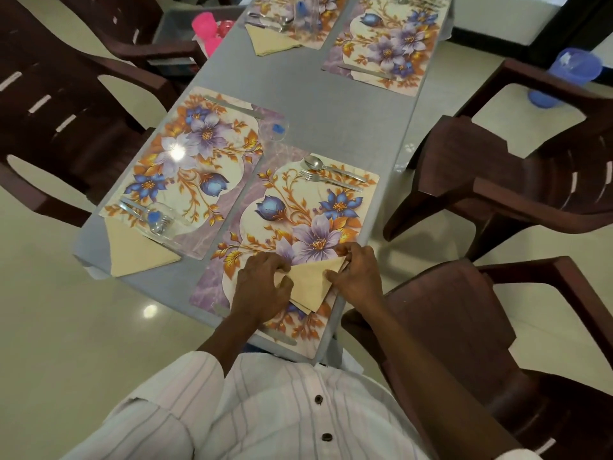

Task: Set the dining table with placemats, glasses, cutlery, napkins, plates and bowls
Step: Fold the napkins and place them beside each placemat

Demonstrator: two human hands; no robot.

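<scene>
**A:** Which step is in hand now?

**B:** The napkin step, I think. On the near placemat (265, 227), at the end closest to the person, lies a beige napkin (311, 283) folded to a triangle. Both hands are on it. The left hand (258, 287) grips its left edge with bent fingers, and the right hand (355, 277) pinches its right corner between thumb and fingers.

**A:** And what does the next move call for?

**B:** In my judgement, to flatten the fold and lay the napkin neatly at the mat's end, like the finished napkin (136, 247) at the left placemat (185, 161). After that, plates and bowls remain; I see none on the table.

**A:** Tell me the room, please.

**B:** There is a pale, shiny floor (66, 327), and dark brown plastic chairs (497, 180) stand on both sides. The grey table (331, 121) is long and narrow and carries four flowered mats in two rows. A blue jug (570, 71) is beyond the right chairs; what it stands on I cannot tell. A clear glass (275, 127) stands at the far corner of the left placemat. At the far end of the near placemat lie a spoon (313, 162) and a fork (331, 182), side by side, well apart from the hands.
</scene>
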